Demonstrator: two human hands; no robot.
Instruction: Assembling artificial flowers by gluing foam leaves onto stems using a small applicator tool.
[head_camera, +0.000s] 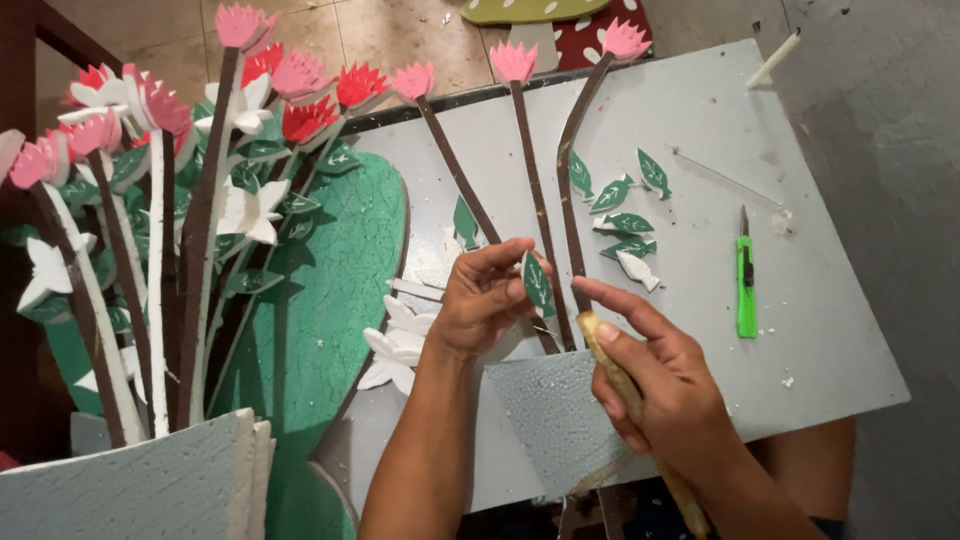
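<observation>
My left hand (480, 300) pinches a small green foam leaf (538, 283) upright between thumb and fingers, over the grey board (700, 170). My right hand (655, 380) grips a tan stick-like tool (610, 375); its index finger points toward the leaf. Just behind the leaf stand three brown foam stems (540, 200) topped with pink flowers (513, 62), rising from a grey foam block (555, 420) under my hands.
Several loose green leaves (625, 222) lie on the board. A green utility knife (745, 285) lies to the right. White foam flower cutouts (395, 345) rest by a large green foam shape (330, 300). A finished bunch of foam flowers (180, 200) stands at left.
</observation>
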